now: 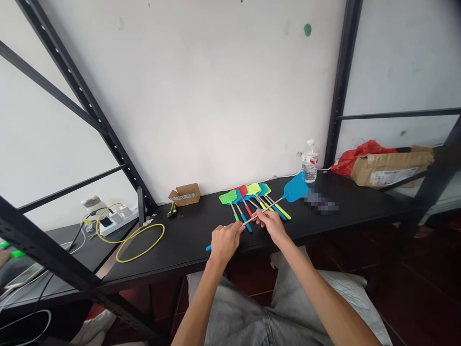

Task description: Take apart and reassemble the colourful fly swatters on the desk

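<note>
A blue fly swatter (296, 187) with a thin metal shaft is held slantwise above the black table, its head toward the upper right. My left hand (225, 240) is closed round it near the blue handle, whose end sticks out at the lower left. Farther up, my right hand (271, 224) pinches the metal shaft. Behind my hands, several more fly swatters lie side by side with handles toward me: a green one (228, 197), a red one (243, 191), a yellow one (253, 189) and blue ones, partly overlapping.
A small open cardboard box (185, 194) and a yellow-black tool (172, 210) stand left. A water bottle (309, 162) is by the wall. At right sits a larger carton (392, 168) with a red bag. A yellow cable (139, 259), power strip (118, 220) and black rack posts (86, 98) flank the left.
</note>
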`<state>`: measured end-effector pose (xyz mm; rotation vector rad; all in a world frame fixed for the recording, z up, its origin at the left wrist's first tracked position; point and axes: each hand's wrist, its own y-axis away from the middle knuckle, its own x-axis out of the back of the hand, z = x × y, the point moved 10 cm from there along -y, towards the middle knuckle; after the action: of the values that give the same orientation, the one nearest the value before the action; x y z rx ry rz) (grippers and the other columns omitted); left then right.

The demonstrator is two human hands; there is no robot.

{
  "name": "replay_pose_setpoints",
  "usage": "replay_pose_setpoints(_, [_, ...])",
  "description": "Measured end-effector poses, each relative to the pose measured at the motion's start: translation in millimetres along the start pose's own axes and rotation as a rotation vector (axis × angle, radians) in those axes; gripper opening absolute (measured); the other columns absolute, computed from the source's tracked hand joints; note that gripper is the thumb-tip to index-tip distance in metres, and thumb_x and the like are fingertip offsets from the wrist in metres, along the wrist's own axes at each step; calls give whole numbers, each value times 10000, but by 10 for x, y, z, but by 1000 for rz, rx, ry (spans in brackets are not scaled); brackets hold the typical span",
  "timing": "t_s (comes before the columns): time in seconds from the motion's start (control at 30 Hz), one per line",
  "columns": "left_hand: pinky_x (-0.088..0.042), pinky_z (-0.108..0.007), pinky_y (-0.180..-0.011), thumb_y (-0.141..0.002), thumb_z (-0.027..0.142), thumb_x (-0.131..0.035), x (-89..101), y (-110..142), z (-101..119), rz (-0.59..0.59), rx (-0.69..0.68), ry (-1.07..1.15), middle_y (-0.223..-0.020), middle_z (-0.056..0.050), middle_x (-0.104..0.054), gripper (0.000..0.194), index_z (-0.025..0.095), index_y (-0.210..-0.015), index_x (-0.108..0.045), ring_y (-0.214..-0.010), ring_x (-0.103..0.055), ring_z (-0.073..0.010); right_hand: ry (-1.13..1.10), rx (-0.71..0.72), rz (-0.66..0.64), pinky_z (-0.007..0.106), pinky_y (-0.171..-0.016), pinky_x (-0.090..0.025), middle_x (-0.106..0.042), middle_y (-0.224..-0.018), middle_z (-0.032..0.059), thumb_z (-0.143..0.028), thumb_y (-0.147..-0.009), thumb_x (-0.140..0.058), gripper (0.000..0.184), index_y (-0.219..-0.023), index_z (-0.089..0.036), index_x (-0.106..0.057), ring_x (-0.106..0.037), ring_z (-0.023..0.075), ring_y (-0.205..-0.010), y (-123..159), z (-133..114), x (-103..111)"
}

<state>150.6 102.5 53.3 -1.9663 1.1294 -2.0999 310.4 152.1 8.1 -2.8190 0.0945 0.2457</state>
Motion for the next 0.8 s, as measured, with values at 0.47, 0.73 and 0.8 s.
replay_pose_setpoints(0.47, [-295,-271,-601,-1027,426,-303,32,245,-230,12,10,-8,-794,-1,-723,376,263,-999,-641,-599,-598,-135,-62,-11,71,280,-519,-345,-623,-631,64,-615,-795,-640,485,-743,-145,-746,-476,133,-552,-8,29,61])
replay_pose_setpoints(0.73, [-313,-262,-626,-1026,433,-285,55,348,-413,-35,31,-25,-829,-19,-733,399,267,-1015,-648,-642,-617,-148,-81,-17,116,287,-514,-370,-640,-635,76,-637,-776,-646,496,-746,-152,-748,-522,155,-567,7,20,102])
replay_pose_setpoints(0.8, [-314,-264,-630,-1025,433,-291,72,365,-451,-32,30,-26,-833,-15,-733,395,268,-1009,-649,-643,-617,-150,-99,-21,132,288,-519,-377,-640,-635,77,-637,-769,-654,494,-748,-153,-746,-532,159,-577,1,37,119])
